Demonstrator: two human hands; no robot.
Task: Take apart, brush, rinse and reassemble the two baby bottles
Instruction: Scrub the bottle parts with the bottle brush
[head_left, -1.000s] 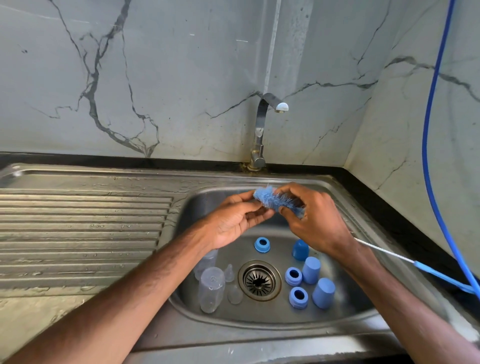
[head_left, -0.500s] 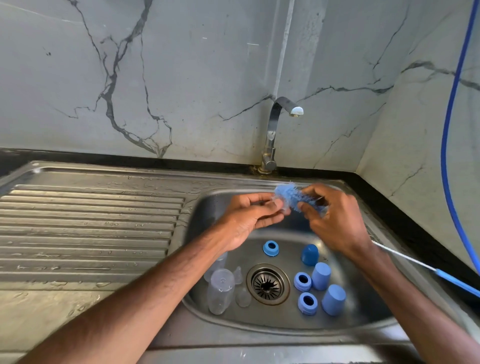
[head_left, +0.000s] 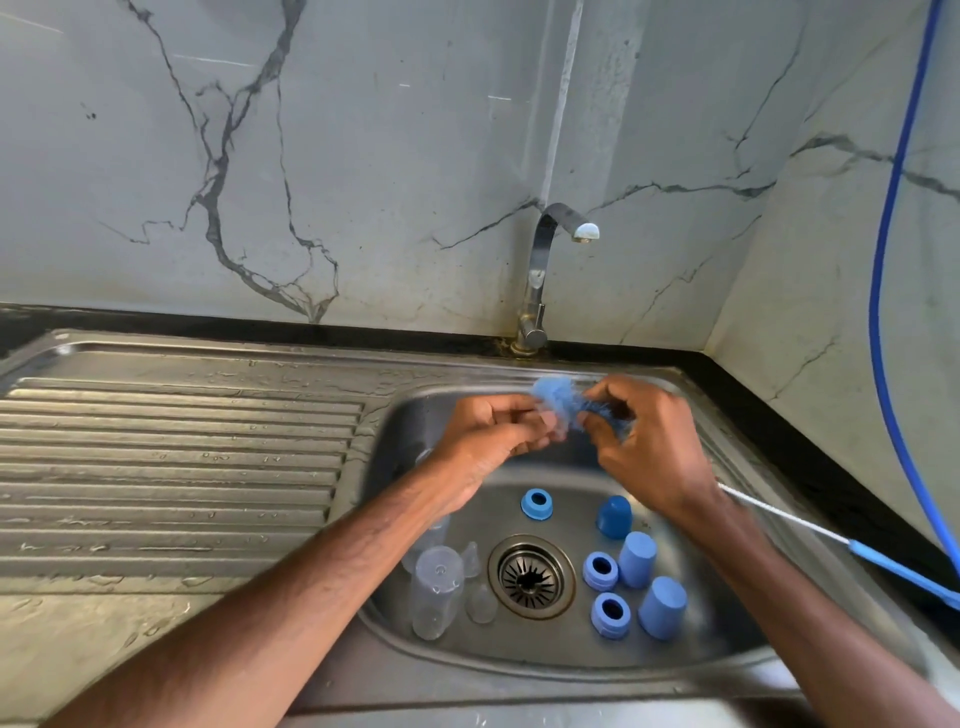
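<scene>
Your right hand (head_left: 654, 452) is closed around the blue bristle head of the brush (head_left: 558, 401), over the far edge of the sink (head_left: 519, 665). Its white wire stem runs out past your wrist to a blue handle over the sink's right edge. Your left hand (head_left: 493, 431) has its fingers curled, with the tips against the tip of the bristles. The blur there means you cannot tell whether they pinch the bristles, hold some small part, or only touch.

The taking apart looks finished. Left of the drain (head_left: 531, 576), a clear bottle (head_left: 436, 587) lies on the sink floor. What seems to be a second one is partly hidden under your left forearm. Two clear teats (head_left: 480, 603) lie between the bottle and the drain. On the right side are three blue caps (head_left: 637, 558), and two blue rings (head_left: 601, 570) lie between them and the drain. A third ring lies alone beyond the drain.

No part is under the bristles that can be made out, and no water comes from the tap (head_left: 540, 270). So the brushing looks barely begun or between pieces, and the pictures do not show which parts are already clean. Rinsing and screwing everything back together remain.

No brand, label or writing can be read. The bottle's base carries a faint raised mark, too small to make out.
</scene>
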